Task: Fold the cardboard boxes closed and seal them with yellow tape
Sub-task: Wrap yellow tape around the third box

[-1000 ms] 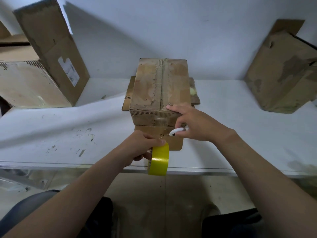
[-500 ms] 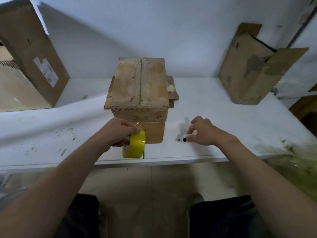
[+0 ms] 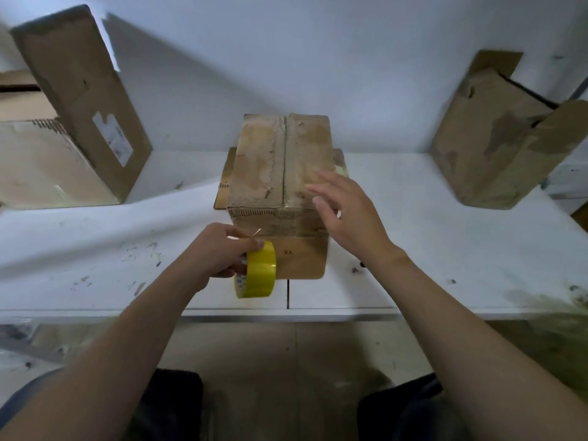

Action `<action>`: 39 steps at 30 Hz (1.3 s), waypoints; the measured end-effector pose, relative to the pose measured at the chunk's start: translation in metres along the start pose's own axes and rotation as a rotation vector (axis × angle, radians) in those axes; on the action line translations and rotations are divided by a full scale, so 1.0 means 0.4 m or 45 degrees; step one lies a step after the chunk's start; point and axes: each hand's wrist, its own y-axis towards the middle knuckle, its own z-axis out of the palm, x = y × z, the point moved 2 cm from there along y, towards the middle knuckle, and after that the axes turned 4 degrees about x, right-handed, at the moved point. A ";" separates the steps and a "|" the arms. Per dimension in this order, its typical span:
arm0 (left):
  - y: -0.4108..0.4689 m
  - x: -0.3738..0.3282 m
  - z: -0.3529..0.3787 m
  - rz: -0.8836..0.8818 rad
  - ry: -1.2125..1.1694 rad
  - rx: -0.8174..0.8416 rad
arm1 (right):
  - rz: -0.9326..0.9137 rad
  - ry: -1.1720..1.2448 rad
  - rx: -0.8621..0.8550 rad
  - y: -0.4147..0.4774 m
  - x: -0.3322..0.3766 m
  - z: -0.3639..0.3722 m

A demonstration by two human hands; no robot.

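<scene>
Your left hand (image 3: 219,253) grips the tape roll (image 3: 256,270). Your right hand (image 3: 350,214) hovers, fingers spread, over the box (image 3: 254,167). If left unpressed beneath them, the seam (image 3: 284,160) could gape and wrinkle the tape.

The hanging front flap of the worn brown cardboard box (image 3: 264,160) bears two small dark letters (image 3: 288,252), seemingly "XY", upside down. Print on the white sticker (image 3: 113,138) of the tall brown carton (image 3: 73,84) at the left is too blurred to read.

We find bare white table (image 3: 429,237) open at centre right, between the middle box (image 3: 273,160) and the torn box (image 3: 490,138) at upper right. It is also open at centre left, up to the leaning boxes (image 3: 79,90). Our left hand (image 3: 219,253), gripping the tape roll (image 3: 259,272), blocks the middle box's near face. Our right hand (image 3: 350,214) is spread over its top.
</scene>
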 end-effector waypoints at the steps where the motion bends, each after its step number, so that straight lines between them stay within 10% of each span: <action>1: 0.006 0.007 -0.008 -0.010 -0.017 -0.003 | -0.025 -0.025 0.031 0.018 0.009 0.020; 21: 0.092 0.025 -0.025 0.051 -0.157 0.042 | -0.413 -0.953 -0.067 0.051 -0.045 0.183; 32: 0.061 0.021 -0.027 0.064 -0.197 0.032 | -0.258 -0.701 -0.020 0.045 -0.014 0.181; 36: 0.040 0.009 -0.025 0.139 -0.204 -0.017 | -0.541 -0.347 -0.071 0.037 0.064 0.119; 39: 0.025 -0.003 -0.020 0.202 -0.324 -0.077 | -0.237 -0.237 0.062 0.025 0.125 0.086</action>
